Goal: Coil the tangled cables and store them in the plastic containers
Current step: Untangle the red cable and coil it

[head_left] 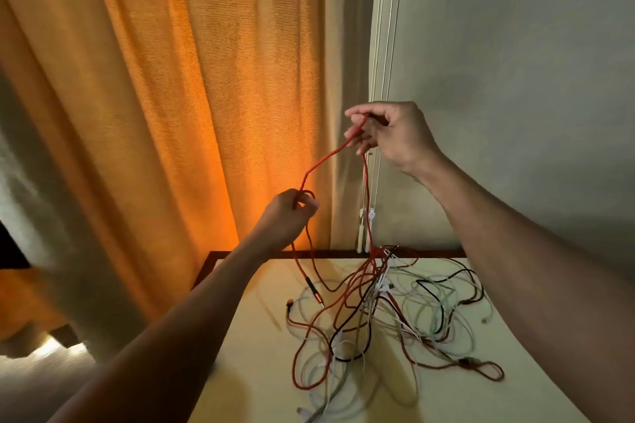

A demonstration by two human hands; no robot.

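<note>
A red cable [324, 158] is lifted above the table and stretched between both hands. My left hand [287, 213] grips it lower down, with a small loop at the fingers and its plug end [315, 294] hanging below. My right hand [388, 134] pinches the cable higher up, and from there it drops straight down into the tangle. The tangle of red, white and black cables [388, 316] lies spread over the pale table [261, 347]. No plastic container is in view.
An orange curtain [171, 96] hangs behind the table at the left. A white wall [515, 62] and a blind cord [364, 216] are at the back right. The table has a dark wooden back edge [330, 253].
</note>
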